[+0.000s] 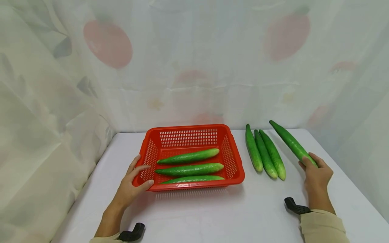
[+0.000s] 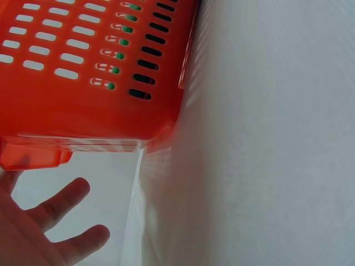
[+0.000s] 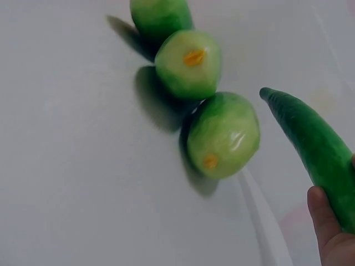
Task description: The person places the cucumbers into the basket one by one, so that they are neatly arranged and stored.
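Note:
My left hand (image 1: 129, 187) rests at the near left corner of a red plastic basket (image 1: 189, 185), its thumb and forefinger over the rim. In the left wrist view, two spread fingers (image 2: 61, 205) lie apart from the basket's slotted wall (image 2: 89, 116). My right hand (image 1: 317, 173) grips the near end of a long green cucumber (image 1: 290, 141), which slants away to the left. The right wrist view shows the thumb (image 3: 321, 213) along this cucumber (image 3: 310, 136). Several cucumbers (image 1: 190, 169) lie crosswise in the basket.
Left of the held cucumber, 3 loose cucumbers (image 1: 265, 153) lie on the white table (image 1: 209, 216), their pale ends towards me. A patterned curtain (image 1: 194, 67) hangs behind the table, and another sheet (image 1: 39, 135) stands along the left side.

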Tool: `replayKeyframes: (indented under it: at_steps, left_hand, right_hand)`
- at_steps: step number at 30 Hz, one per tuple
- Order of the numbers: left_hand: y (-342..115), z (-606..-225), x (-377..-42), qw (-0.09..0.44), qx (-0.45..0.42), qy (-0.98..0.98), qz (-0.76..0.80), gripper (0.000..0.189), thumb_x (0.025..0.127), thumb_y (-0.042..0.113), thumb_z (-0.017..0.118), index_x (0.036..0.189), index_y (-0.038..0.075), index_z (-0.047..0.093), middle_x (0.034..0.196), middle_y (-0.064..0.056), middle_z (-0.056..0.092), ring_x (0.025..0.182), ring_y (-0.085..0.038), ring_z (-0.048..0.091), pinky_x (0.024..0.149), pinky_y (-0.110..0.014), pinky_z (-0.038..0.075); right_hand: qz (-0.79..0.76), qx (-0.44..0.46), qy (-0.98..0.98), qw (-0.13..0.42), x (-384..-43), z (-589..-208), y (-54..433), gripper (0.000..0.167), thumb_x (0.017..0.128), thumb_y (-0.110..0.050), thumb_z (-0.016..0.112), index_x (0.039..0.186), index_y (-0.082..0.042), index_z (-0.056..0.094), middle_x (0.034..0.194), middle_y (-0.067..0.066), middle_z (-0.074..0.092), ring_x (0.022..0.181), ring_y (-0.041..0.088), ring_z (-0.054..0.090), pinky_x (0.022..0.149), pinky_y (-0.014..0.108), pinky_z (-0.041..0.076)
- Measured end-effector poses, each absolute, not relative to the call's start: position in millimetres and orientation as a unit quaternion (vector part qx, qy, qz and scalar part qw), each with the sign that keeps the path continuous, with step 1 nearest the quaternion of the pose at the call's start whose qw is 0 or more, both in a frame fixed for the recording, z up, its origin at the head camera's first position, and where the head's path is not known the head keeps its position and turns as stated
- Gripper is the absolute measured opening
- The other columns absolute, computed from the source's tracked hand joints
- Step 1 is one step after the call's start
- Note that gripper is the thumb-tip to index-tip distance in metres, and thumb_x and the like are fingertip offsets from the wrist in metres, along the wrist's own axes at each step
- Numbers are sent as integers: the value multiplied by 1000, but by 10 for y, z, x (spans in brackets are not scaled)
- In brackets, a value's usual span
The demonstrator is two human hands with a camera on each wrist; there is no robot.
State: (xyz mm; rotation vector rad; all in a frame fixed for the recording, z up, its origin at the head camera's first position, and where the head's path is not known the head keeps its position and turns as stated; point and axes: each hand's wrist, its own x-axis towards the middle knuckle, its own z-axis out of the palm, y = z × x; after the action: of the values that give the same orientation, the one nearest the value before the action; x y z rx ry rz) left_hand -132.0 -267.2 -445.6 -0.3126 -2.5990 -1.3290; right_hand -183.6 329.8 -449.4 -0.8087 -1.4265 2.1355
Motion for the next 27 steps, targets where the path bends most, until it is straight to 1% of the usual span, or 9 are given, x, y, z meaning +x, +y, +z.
replayKeyframes:
  at_steps: [9, 15, 20, 22, 24, 26, 27]
  left_hand:
    - [-2680, -4450, -1309, 105, -102, -879, -453, 46, 83, 25, 74, 125, 9, 61, 158, 0, 16, 138, -33, 24, 87, -24, 41]
    - [-2688, -4455, -1306, 103, -104, -877, -458, 47, 84, 25, 73, 126, 10, 61, 158, 0, 16, 137, -33, 24, 86, -24, 41]
    - [-2688, -4455, -1307, 104, -106, -878, -456, 46, 84, 25, 73, 126, 10, 61, 158, 1, 16, 138, -32, 24, 90, -34, 42]
    - [-2686, -4461, -1311, 104, -108, -877, -457, 46, 84, 25, 73, 126, 10, 61, 158, 1, 16, 138, -32, 24, 91, -42, 42]
    - [-2681, -4468, -1315, 105, -110, -875, -461, 46, 84, 25, 74, 125, 9, 61, 158, 1, 16, 138, -33, 23, 92, -49, 41]
    - [-2675, -4472, -1319, 105, -111, -873, -463, 46, 84, 24, 74, 125, 9, 61, 158, 0, 16, 138, -33, 23, 92, -52, 41]
    - [-2672, -4473, -1321, 105, -112, -873, -464, 46, 84, 24, 73, 125, 9, 61, 158, 0, 16, 138, -33, 23, 92, -56, 40]
  right_hand:
    - [787, -244, -513, 239, -1858, -4326, 3220, 46, 84, -2, 73, 128, -8, 62, 127, -1, 39, 113, 15, 42, 79, 25, 50]
    - [805, -182, -501, 259, -1830, -4192, 3148, 40, 83, 3, 72, 123, -2, 65, 128, 5, 40, 113, 18, 43, 77, 28, 51]
    - [818, -142, -501, 244, -1768, -4019, 3067, 41, 83, 3, 72, 123, -1, 65, 129, 4, 39, 113, 19, 41, 75, 29, 52]
    - [823, -127, -499, 239, -1741, -3961, 3031, 41, 82, 4, 73, 122, 0, 65, 128, 5, 40, 113, 20, 41, 74, 30, 52]
    - [834, -103, -486, 238, -1720, -3919, 2992, 41, 82, 6, 72, 121, 3, 64, 127, 7, 40, 113, 21, 43, 74, 31, 52]
    - [845, -76, -474, 236, -1696, -3883, 2952, 40, 82, 9, 70, 121, 6, 63, 127, 9, 40, 112, 23, 43, 74, 32, 52]
    - [851, -60, -467, 235, -1687, -3866, 2932, 39, 82, 11, 69, 121, 8, 62, 128, 10, 40, 112, 23, 44, 74, 33, 52]
